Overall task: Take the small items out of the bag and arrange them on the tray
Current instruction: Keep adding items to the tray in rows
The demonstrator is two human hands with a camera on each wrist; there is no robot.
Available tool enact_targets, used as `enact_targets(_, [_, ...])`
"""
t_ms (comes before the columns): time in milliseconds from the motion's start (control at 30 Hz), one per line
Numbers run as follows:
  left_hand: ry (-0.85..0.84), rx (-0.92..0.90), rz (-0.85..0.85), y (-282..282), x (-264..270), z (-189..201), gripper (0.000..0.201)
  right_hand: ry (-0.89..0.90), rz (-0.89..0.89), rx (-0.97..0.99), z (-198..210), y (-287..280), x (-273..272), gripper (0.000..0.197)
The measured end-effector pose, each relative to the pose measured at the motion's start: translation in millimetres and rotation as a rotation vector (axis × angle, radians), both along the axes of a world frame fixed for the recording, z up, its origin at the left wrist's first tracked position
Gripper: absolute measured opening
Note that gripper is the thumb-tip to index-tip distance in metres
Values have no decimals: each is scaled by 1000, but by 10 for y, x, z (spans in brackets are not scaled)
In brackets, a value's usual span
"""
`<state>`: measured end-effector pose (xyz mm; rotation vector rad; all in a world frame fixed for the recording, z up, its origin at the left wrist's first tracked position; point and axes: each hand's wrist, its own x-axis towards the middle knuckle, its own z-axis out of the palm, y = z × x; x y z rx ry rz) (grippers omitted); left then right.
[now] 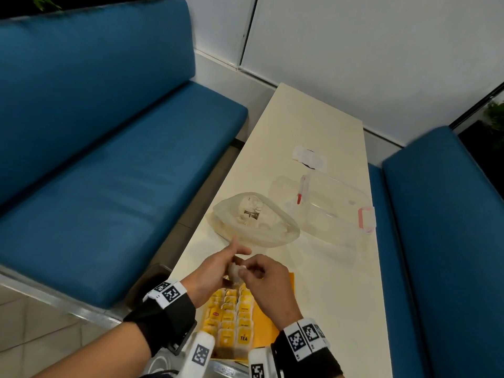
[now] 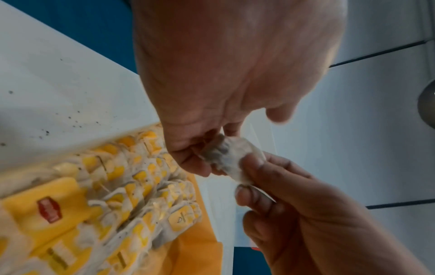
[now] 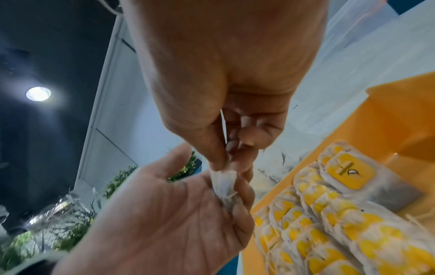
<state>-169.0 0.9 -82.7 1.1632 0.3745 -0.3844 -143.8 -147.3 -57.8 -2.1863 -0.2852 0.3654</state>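
Observation:
Both hands meet over the far end of the yellow tray (image 1: 286,289), holding one pale tea bag (image 1: 235,270) between them. My left hand (image 1: 215,271) pinches its lower end with thumb and fingers. My right hand (image 1: 261,276) pinches its top edge, as the right wrist view shows on the tea bag (image 3: 223,183). In the left wrist view the tea bag (image 2: 235,158) hangs just above the tray's rows. Several yellow-tagged tea bags (image 1: 231,317) lie in neat rows on the tray. The clear plastic bag (image 1: 253,222) lies open just beyond the hands with pale items inside.
A clear lidded container (image 1: 338,205) with pink latches stands right of the bag. A white slip (image 1: 309,158) lies farther back on the cream table (image 1: 327,282). Blue bench seats flank the table on the left (image 1: 109,173) and right (image 1: 436,214).

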Motion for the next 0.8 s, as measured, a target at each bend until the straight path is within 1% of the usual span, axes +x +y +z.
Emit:
enact_targets(67, [-42, 48, -56, 55, -33, -59, 28, 45, -63, 55, -21, -48, 52, 10])
enact_targets(100, [-52, 67, -68, 79, -46, -95, 19, 77, -84, 86, -16, -67, 65, 11])
enact_targets(133, [-50, 77, -66, 96, -53, -125, 16, 110, -88, 119, -5, -83, 70, 13])
enact_targets(200, [-19, 46, -42, 124, -54, -162, 16, 164, -48, 185, 33, -111, 70, 18])
enact_targets(267, [19, -39, -24, 141, -40, -167, 19, 221, 10, 249, 65, -138, 70, 24])
enact_targets(400, [62, -114, -45, 144, -12, -108, 21, 318, 67, 355, 65, -199, 93, 33])
enact_targets(467, [79, -128, -80, 127, -7, -77, 19, 277, 75, 304, 57, -203, 97, 25])
enact_targets(567, [75, -98, -124, 107, -4, -54, 17, 189, 28, 249, 45, -209, 121, 10])
enact_targets(667, [19, -20, -112, 128, -8, -39, 21, 205, -41, 293, 79, -238, 164, 5])
enact_targets(733, [-69, 20, -118, 165, -25, -39, 22, 212, -59, 308, 107, -264, 187, 4])
enact_targets(800, [-188, 111, -130, 194, -39, -53, 27, 194, -55, 312, 121, -275, 203, 7])
